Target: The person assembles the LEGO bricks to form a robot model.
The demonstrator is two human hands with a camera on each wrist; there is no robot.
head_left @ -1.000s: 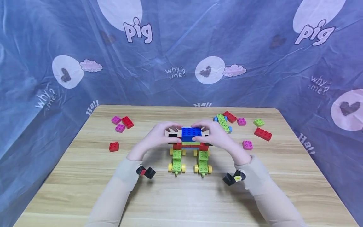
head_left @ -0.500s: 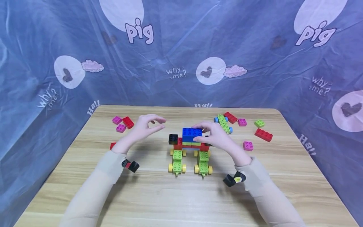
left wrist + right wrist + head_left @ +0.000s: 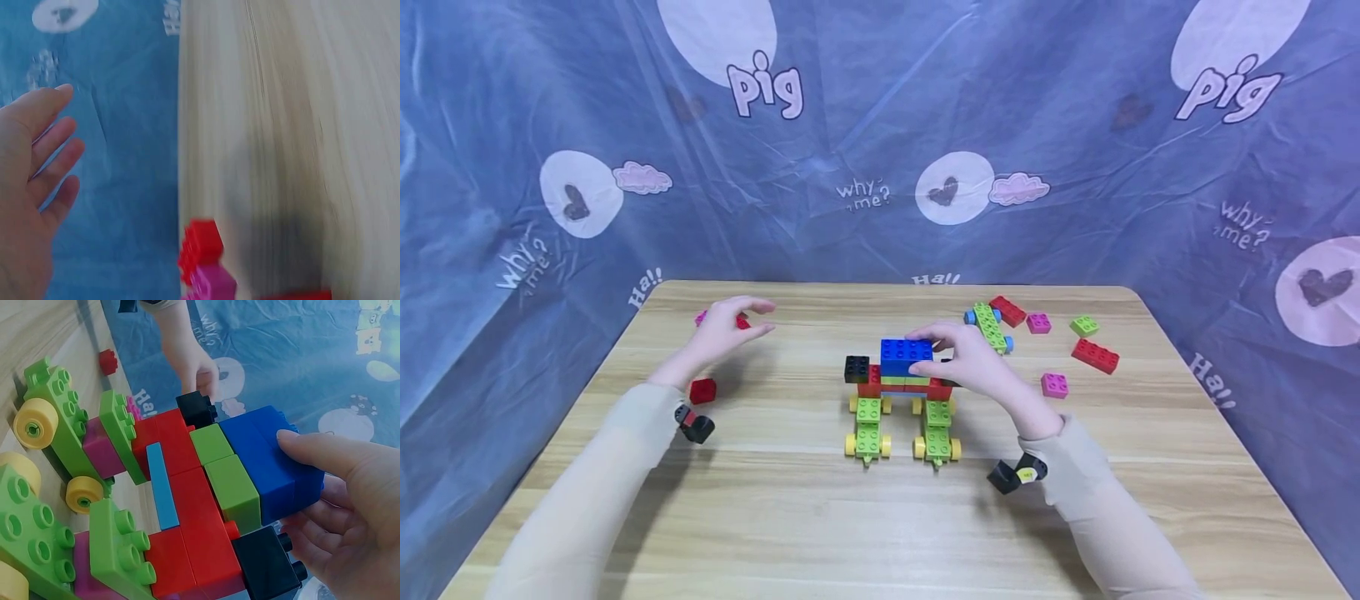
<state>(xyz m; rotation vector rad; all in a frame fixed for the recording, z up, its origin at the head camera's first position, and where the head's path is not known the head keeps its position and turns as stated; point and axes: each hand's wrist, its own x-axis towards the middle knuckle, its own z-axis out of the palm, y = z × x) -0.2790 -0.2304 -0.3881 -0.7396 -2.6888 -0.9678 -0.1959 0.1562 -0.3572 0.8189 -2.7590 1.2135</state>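
**Right hand (image 3: 964, 360) gripping, left hand (image 3: 721, 327) free**

We are seeing the build (image 3: 904, 382) standing around the middle of the worktop (image 3: 850, 533), away from every edge. Its blue block (image 3: 898, 360) is sitting on top, and the right hand is pinching it towards its right end, the thumb pressing the near side and the fingers curling behind the far side. We are taking this as a steadying grip: spanning the narrow width is probably keeping the block square on the green bricks (image 3: 232, 490) beneath.

The left hand is hovering towards the far left corner, thumb and fingers well parted, holding nothing. In the head view it is partly hiding a pink brick (image 3: 701, 317) and a red brick (image 3: 742, 322); the left wrist view is showing it apart from both.

Two green bases (image 3: 868, 435) on yellow wheels (image 3: 850, 444) are lying side by side, pointing at the near edge, presumably so that the red bricks (image 3: 199, 522) are bridging them evenly. A black brick (image 3: 857, 368) is jutting out at the left end.

Right of the middle, by the far edge, a cart (image 3: 988, 327) is standing beside loose bricks (image 3: 1095, 355). Their spread towards the right edge is probably leaving the build uncrowded.
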